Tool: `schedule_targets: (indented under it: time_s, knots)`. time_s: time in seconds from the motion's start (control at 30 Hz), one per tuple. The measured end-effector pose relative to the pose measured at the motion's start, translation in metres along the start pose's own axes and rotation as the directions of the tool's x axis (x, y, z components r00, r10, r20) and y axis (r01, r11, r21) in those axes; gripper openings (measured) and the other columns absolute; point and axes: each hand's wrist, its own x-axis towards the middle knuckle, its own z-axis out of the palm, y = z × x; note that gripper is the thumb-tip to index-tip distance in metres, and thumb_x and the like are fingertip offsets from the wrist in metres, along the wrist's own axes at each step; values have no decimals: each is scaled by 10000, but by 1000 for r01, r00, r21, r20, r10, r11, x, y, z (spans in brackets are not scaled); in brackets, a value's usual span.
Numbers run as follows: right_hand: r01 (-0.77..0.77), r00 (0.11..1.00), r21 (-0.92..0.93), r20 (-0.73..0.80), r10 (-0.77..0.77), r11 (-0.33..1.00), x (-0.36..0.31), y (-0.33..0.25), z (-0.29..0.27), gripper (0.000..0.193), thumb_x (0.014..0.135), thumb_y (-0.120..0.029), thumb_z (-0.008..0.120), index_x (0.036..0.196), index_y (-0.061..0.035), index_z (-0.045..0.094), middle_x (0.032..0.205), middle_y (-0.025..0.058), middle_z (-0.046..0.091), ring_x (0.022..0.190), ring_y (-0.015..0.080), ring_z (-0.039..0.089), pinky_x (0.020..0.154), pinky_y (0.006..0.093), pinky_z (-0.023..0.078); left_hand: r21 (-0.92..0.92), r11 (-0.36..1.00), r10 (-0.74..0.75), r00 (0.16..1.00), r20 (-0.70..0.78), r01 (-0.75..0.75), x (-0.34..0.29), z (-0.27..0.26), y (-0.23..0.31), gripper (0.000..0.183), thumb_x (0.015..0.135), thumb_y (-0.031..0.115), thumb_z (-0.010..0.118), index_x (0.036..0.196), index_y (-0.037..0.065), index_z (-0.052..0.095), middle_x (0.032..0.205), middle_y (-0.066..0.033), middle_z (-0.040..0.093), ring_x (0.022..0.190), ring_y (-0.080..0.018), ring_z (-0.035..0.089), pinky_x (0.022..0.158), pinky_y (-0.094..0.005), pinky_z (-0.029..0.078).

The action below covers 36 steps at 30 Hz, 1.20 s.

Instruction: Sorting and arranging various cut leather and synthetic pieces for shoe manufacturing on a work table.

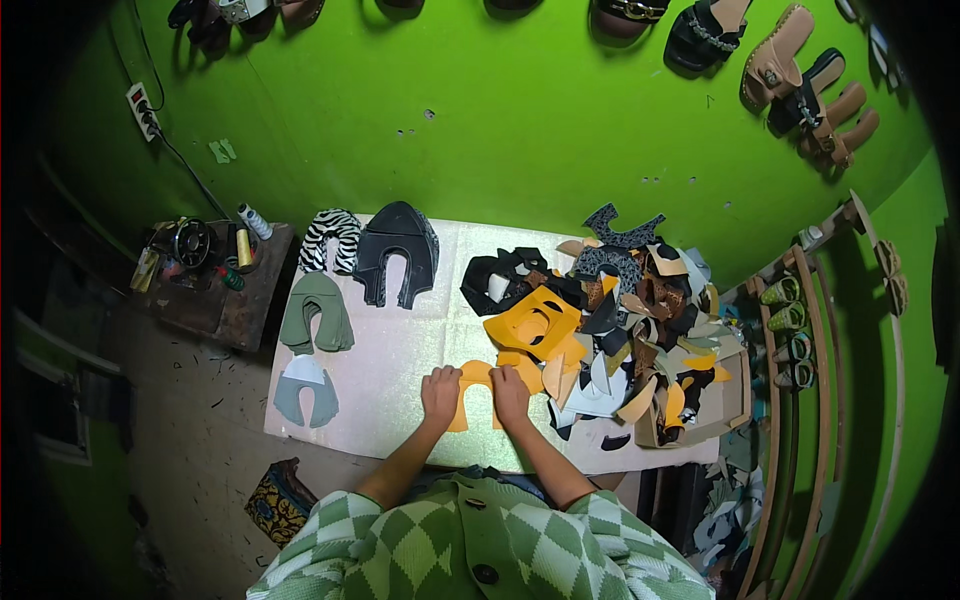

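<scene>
A yellow-orange, U-shaped shoe upper piece (pixel 474 372) lies near the table's front edge, its opening toward me. My left hand (pixel 440 394) grips its left side with bent fingers. On its right side, my right hand (pixel 510 394) holds it the same way. Just beyond the right hand are more yellow pieces and a yellow offcut (pixel 533 322) with holes cut in it. To the left stand stacks of similar U-shaped pieces: zebra-striped (pixel 329 240), black (pixel 397 252), olive green (pixel 315 312) and grey with white on top (pixel 307 392).
A heap of mixed leather scraps (pixel 600 350) covers the table's right side, partly in a cardboard box (pixel 728 400). At left, a small dark table (pixel 215 300) bears thread spools. Sandals (pixel 775 60) hang on the green wall; a wooden rack (pixel 790 400) stands at right.
</scene>
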Motion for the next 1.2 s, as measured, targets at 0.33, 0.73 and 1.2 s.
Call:
schedule_targets:
  time_s: [0.33, 0.73, 1.2]
  knots:
    - [171, 984, -284, 103, -148, 944, -30, -13, 4, 523, 822, -72, 459, 1297, -286, 488, 949, 94, 473, 861, 227, 462, 712, 357, 340, 153, 974, 161, 986, 36, -165, -44, -6, 14, 592, 807, 270, 550, 1350, 86, 399, 1371, -110, 399, 1193, -324, 403, 938, -428, 335]
    - [-51, 995, -305, 67, 75, 951, -38, 7, -18, 510, 851, -65, 444, 1265, -354, 516, 826, 84, 429, 832, 231, 449, 707, 374, 300, 190, 971, 125, 985, 115, -146, -42, -10, 12, 550, 819, 224, 513, 1344, 99, 404, 1388, -98, 385, 1211, -320, 381, 950, -444, 315]
    - [-314, 949, -27, -20, 314, 949, -3, -17, -4, 226, 724, -142, 682, 917, -45, 612, 897, 162, 504, 834, 327, 526, 709, 405, 453, -87, 946, -295, 942, 162, 311, 13, -7, 20, 243, 679, 183, 753, 852, 89, 610, 1011, -94, 578, 909, -265, 557, 748, -352, 479]
